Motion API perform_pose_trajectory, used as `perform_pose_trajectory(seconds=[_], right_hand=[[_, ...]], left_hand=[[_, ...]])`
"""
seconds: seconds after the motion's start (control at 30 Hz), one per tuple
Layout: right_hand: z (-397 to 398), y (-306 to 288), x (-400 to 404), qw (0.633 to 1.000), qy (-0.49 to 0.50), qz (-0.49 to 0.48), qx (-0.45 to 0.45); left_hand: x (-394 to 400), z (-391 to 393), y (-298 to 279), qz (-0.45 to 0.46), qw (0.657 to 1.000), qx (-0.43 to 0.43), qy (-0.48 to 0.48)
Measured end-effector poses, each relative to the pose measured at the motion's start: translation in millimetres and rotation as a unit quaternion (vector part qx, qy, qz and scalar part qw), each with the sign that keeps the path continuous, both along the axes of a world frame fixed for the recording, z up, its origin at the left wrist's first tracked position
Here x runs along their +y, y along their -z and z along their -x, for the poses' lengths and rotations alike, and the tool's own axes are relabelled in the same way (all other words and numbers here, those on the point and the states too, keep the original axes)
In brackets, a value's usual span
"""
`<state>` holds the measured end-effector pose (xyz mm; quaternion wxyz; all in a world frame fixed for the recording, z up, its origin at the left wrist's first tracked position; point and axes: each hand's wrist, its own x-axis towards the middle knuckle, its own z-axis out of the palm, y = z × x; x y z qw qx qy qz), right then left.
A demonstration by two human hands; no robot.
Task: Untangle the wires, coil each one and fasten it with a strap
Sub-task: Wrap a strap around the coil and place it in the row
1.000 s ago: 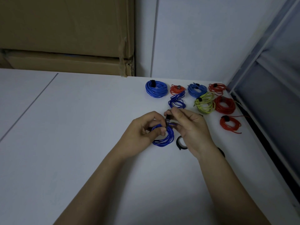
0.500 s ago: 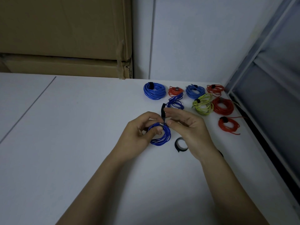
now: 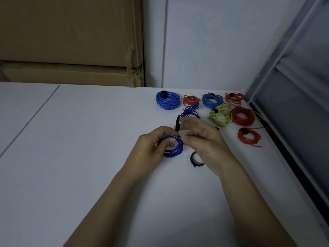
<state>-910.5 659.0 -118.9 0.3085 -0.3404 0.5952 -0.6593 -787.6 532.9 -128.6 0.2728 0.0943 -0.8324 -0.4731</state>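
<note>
**Strap going on the blue wire**

The dark blue coiled wire [image 3: 173, 147] is just above the white table [image 3: 80, 148], near the middle. The left hand [image 3: 151, 150] curls round its 9 o'clock side. The right hand [image 3: 203, 139] pinches the thin black strap [image 3: 177, 123], which sticks up at the coil's 12 o'clock. A loose black strap loop [image 3: 195, 159] lies at 4 o'clock. Strapped red, blue and yellow coils sit farther off, toward 1 o'clock.

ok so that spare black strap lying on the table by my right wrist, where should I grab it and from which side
Pinch the strap at its left curved band, coming from above and from the left. It lies curled in an open loop with that arc exposed; its right part is hidden under the right hand. This is a judgement.
</note>
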Motion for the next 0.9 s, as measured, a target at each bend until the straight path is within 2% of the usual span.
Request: perform_pose_trajectory(seconds=[0.17,0.27,0.43,0.6,0.7,0.77,0.9], right_hand=[[-8.3,0.3,-5.3,0.999,0.045,-0.002,0.007],[-12.8,1.3,-9.8,0.993,0.107,0.012,0.041],[-21.9,9.4,-14.3,0.970,0.165,0.028,0.175],[-22.9,16.2,-16.0,0.924,0.192,0.039,0.329],[-22.2,17.5,-17.1,0.891,0.206,0.034,0.403],[-21.0,17.7,-16.6,0.879,0.206,0.044,0.427],[-19.7,17.5,-16.5,0.881,0.182,0.068,0.432]], left_hand=[[0.5,1.2,5.0,0.046,0.999,-0.002,-0.009],[2.2,2.5,6.9,0.042,0.999,-0.016,-0.011],[3.9,2.4,6.9,0.026,0.999,-0.037,-0.028],[3.4,2.3,5.9,-0.058,0.996,-0.054,-0.039],[3.7,1.8,4.6,-0.073,0.995,-0.060,-0.045],[3.3,1.5,2.8,-0.075,0.994,-0.059,-0.047],[0.7,-0.2,-0.6,-0.112,0.991,-0.057,-0.047]])
